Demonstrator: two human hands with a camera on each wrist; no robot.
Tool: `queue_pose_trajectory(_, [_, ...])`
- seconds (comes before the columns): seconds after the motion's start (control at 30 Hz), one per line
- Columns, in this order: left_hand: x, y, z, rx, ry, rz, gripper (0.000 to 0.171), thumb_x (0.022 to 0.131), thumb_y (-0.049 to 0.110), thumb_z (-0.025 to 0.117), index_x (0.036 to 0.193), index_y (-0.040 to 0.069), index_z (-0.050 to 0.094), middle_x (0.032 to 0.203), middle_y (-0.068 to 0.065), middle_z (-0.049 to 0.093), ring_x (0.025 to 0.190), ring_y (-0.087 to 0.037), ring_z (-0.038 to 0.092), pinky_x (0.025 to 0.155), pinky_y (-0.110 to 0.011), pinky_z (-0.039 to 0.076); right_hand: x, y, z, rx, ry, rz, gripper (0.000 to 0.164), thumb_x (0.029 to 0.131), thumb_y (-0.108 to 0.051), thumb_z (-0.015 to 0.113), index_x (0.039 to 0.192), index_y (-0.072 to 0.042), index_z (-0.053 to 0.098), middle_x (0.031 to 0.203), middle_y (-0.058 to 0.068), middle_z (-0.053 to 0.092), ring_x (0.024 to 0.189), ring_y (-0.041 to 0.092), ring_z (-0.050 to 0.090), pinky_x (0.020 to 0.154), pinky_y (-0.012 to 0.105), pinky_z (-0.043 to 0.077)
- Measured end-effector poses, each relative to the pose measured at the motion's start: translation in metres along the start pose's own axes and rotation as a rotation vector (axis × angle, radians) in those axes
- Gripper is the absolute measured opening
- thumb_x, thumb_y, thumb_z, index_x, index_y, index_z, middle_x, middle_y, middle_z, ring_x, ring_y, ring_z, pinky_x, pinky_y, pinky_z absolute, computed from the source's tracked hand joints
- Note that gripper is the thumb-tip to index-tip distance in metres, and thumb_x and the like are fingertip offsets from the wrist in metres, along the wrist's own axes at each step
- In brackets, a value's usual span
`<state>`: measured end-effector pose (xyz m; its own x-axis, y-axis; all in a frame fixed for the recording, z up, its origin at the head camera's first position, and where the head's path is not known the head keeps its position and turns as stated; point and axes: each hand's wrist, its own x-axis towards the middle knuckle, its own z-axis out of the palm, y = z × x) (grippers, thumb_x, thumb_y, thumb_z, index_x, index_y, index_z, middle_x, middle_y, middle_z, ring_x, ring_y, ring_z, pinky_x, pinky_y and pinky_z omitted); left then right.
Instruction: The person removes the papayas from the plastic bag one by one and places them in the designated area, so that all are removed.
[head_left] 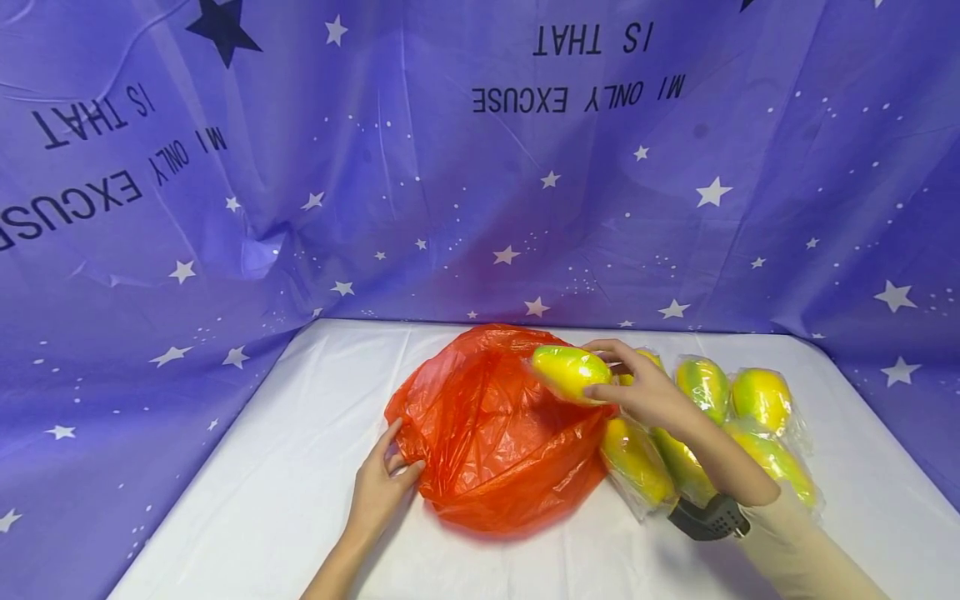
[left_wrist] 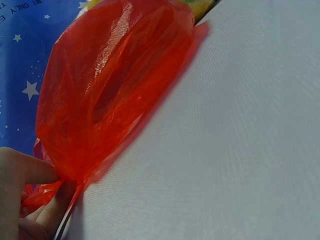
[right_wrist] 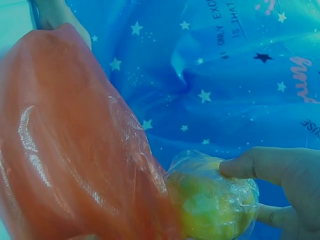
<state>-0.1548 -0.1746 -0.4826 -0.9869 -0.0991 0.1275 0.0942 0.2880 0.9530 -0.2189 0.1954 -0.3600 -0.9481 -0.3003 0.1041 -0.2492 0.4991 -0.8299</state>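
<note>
A red plastic bag [head_left: 495,442] lies puffed open on the white table, its mouth facing up. At its left edge my left hand [head_left: 380,483] pinches the rim; the left wrist view shows the film bunched between thumb and fingers [left_wrist: 55,205]. My right hand [head_left: 645,383] grips a yellow-green mango [head_left: 572,372] in clear wrap, held over the bag's right rim. In the right wrist view the wrapped mango [right_wrist: 212,200] overlaps the bag's edge, with the thumb [right_wrist: 245,165] on its near side.
Several more wrapped mangoes [head_left: 761,398] lie to the right of the bag, some partly behind my right forearm. One mango [head_left: 636,462] sits close against the bag's right side. A purple star-printed curtain [head_left: 480,167] hangs behind the white table [head_left: 247,500].
</note>
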Motion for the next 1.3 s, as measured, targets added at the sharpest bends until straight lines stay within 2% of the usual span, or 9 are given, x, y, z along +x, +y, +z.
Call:
queue_pose_trajectory(0.1, [0.000,-0.001,0.000,-0.016,-0.005,-0.002,0.077,0.083,-0.003,0.071,0.149,0.002,0.032,0.129,-0.028,0.055,0.100,-0.030,0.067,0.081,-0.020,0.050,-0.004,0.003,-0.004,0.016,0.005,-0.001,0.058,0.084,-0.027,0.075,0.135,-0.018,0.051,0.131,0.017,0.053,0.111,0.034,0.053,0.078,0.038,0.052])
queue_pose_trajectory(0.27, [0.001,-0.001,0.000,-0.027,-0.005,-0.001,0.077,0.083,-0.003,0.071,0.149,0.003,0.033,0.130,-0.027,0.055,0.100,-0.029,0.067,0.082,-0.020,0.050,-0.013,0.008,-0.009,0.073,0.011,0.007,0.060,0.085,-0.026,0.074,0.138,-0.016,0.048,0.136,0.020,0.048,0.113,0.037,0.051,0.074,0.042,0.054])
queue_pose_trajectory(0.57, [0.001,0.000,0.000,-0.006,-0.003,0.003,0.077,0.083,-0.001,0.072,0.149,0.003,0.032,0.123,-0.026,0.060,0.098,-0.027,0.068,0.085,-0.023,0.049,-0.027,0.017,-0.018,0.069,0.044,0.031,0.058,0.088,-0.030,0.072,0.138,-0.017,0.047,0.134,0.016,0.050,0.116,0.035,0.049,0.081,0.036,0.052])
queue_pose_trajectory(0.8, [0.001,-0.001,0.000,-0.023,-0.002,0.001,0.077,0.083,-0.003,0.072,0.149,0.003,0.032,0.128,-0.027,0.057,0.099,-0.028,0.067,0.082,-0.020,0.050,-0.038,0.023,-0.028,0.022,0.086,0.050,0.060,0.090,-0.033,0.069,0.143,-0.018,0.045,0.135,0.016,0.049,0.116,0.033,0.049,0.088,0.040,0.046])
queue_pose_trajectory(1.03, [0.001,-0.004,0.001,-0.021,-0.003,-0.008,0.077,0.083,-0.003,0.071,0.149,0.002,0.032,0.130,-0.027,0.055,0.100,-0.029,0.067,0.082,-0.020,0.050,-0.052,0.030,-0.040,0.003,0.109,0.088,0.062,0.092,-0.033,0.066,0.146,-0.015,0.041,0.140,0.018,0.042,0.116,0.034,0.047,0.081,0.026,0.049])
queue_pose_trajectory(1.23, [0.002,-0.004,0.000,-0.014,-0.002,-0.006,0.077,0.083,-0.003,0.072,0.149,0.002,0.033,0.130,-0.027,0.055,0.100,-0.029,0.067,0.082,-0.020,0.050,-0.065,0.037,-0.048,0.048,0.119,0.155,0.065,0.093,-0.035,0.065,0.147,-0.016,0.037,0.141,0.017,0.040,0.114,0.024,0.048,0.079,0.027,0.053])
queue_pose_trajectory(1.3, [0.002,-0.004,0.001,-0.018,-0.003,-0.004,0.077,0.083,-0.003,0.072,0.149,0.002,0.032,0.130,-0.028,0.055,0.101,-0.029,0.067,0.082,-0.020,0.050,-0.068,0.039,-0.051,0.043,0.127,0.163,0.065,0.093,-0.035,0.065,0.148,-0.016,0.036,0.142,0.018,0.039,0.115,0.025,0.047,0.079,0.025,0.052])
